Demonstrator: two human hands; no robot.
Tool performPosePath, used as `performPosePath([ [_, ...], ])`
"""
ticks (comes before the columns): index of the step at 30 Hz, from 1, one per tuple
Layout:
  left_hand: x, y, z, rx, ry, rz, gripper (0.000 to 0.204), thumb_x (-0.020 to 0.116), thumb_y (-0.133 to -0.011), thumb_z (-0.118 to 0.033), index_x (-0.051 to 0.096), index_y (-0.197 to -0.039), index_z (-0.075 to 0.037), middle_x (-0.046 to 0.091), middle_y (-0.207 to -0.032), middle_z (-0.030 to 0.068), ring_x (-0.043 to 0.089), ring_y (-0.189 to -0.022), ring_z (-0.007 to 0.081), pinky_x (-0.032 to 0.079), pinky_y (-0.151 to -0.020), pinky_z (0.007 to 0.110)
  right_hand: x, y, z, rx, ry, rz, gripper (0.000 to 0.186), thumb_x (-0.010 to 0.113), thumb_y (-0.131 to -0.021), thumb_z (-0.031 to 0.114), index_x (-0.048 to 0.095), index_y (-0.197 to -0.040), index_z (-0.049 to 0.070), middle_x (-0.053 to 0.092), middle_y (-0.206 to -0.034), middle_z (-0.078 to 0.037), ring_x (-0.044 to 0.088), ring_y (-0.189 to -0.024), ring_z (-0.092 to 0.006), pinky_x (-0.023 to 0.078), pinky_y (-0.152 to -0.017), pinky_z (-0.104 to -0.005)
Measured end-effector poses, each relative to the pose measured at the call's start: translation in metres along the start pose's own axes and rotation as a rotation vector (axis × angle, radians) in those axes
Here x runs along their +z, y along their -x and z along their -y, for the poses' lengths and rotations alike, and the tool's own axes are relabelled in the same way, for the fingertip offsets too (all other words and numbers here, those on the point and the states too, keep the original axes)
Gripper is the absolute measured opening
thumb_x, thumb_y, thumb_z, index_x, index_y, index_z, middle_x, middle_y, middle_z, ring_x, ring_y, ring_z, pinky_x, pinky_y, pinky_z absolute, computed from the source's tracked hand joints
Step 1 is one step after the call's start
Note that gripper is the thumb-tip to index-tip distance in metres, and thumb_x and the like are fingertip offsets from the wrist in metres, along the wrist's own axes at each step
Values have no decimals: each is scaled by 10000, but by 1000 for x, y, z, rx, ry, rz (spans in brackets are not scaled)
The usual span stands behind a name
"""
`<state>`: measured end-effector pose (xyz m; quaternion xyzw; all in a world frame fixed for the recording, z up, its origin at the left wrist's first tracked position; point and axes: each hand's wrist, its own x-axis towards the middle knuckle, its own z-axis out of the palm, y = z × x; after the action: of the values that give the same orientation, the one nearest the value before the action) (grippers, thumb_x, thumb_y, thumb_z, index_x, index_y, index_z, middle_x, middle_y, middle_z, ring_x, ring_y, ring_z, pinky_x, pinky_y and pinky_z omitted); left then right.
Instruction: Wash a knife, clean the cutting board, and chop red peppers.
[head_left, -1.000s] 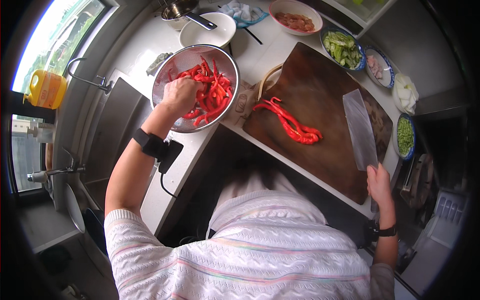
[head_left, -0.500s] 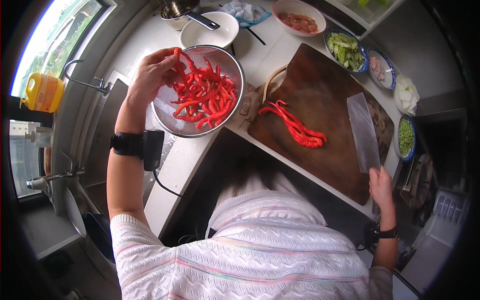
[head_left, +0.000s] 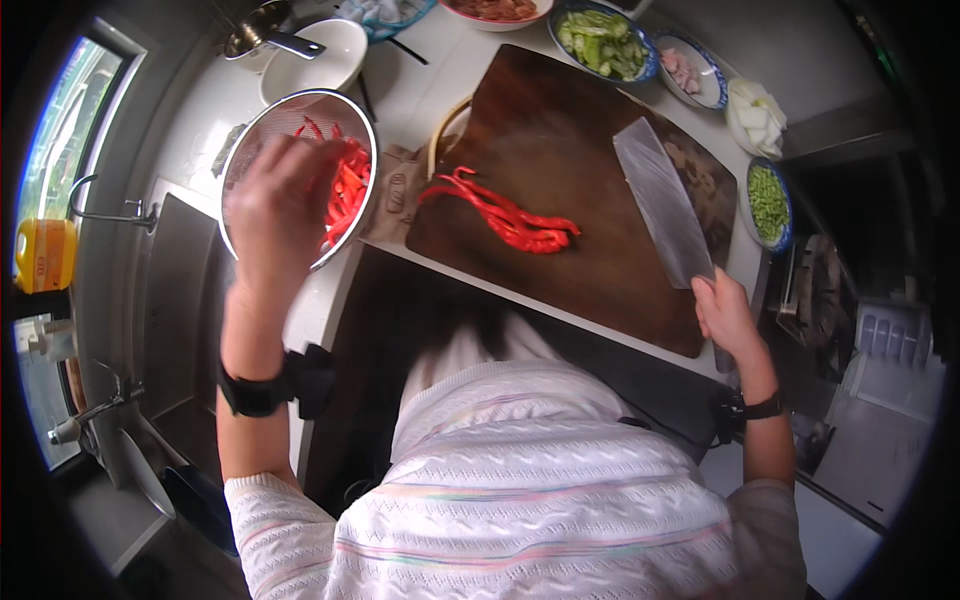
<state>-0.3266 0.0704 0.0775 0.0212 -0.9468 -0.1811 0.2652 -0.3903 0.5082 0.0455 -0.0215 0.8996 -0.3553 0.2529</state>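
My left hand (head_left: 281, 190), blurred by motion, is over the mesh colander (head_left: 234, 187) of red chili peppers (head_left: 352, 180); whether it grips one I cannot tell. My right hand (head_left: 722, 308) grips the handle of a wide-bladed cleaver (head_left: 657, 205), whose blade lies over the right part of the dark wooden cutting board (head_left: 560, 300). A bundle of long red peppers (head_left: 525, 226) rests on the board's left part.
Behind stand a white bowl (head_left: 312, 70), a metal pot (head_left: 250, 40), bowls of meat (head_left: 497, 8), sliced greens (head_left: 602, 44), pink pieces (head_left: 685, 70), white slices (head_left: 755, 112) and chopped greens (head_left: 768, 203). At left are a sink (head_left: 175, 290) and yellow jug (head_left: 45, 255); at right, a stove (head_left: 810, 290).
My left hand went to the colander's left rim with a pepper, then moved back over the peppers. The view has shifted, so the board and cleaver appear higher and further left.
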Motion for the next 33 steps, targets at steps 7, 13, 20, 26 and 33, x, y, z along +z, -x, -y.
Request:
performPosePath([
  [7, 98, 79, -91, 237, 317, 173, 241, 619, -673, 47, 660, -890, -50, 582, -831, 80, 592, -690, 239, 486, -585, 335, -5, -9, -10, -19, -56, 22, 168, 481, -935, 134, 427, -825, 19, 466, -570, 3, 447, -428, -70, 373, -371, -236],
  [13, 125, 100, -110, 52, 373, 106, 262, 694, -713, 12, 665, -959, -74, 569, -958, 122, 608, -706, 213, 499, -594, 309, -13, -10, 0, -73, -160, 25, 189, 506, -931, 139, 409, -801, 42, 455, -578, 10, 415, -445, -51, 347, -361, -215],
  [20, 132, 111, -106, -65, 283, -99, 232, 726, -687, 21, 680, -903, -51, 587, -878, 93, 583, -725, 242, 485, -606, 311, -5, -31, 46, -468, 156, 311, 222, 549, -902, 130, 429, -792, -21, 450, -563, -169, 472, -484, -279, 371, -466, -348],
  [26, 140, 115, -111, -68, 246, -167, 211, 731, -676, 15, 680, -868, -54, 600, -831, 79, 552, -715, 234, 465, -606, 308, 0, -48, 77, -639, 356, 473, 198, 540, -897, 139, 463, -821, -27, 498, -636, -239, 498, -612, -426, 386, -506, -410],
  [33, 143, 115, -112, -79, 229, -179, 193, 722, -660, 16, 664, -828, -61, 592, -830, 70, 546, -707, 233, 460, -590, 312, -2, -54, 84, -606, 427, 550, 200, 541, -894, 140, 465, -819, -29, 531, -656, -234, 526, -640, -427, 400, -529, -424],
])
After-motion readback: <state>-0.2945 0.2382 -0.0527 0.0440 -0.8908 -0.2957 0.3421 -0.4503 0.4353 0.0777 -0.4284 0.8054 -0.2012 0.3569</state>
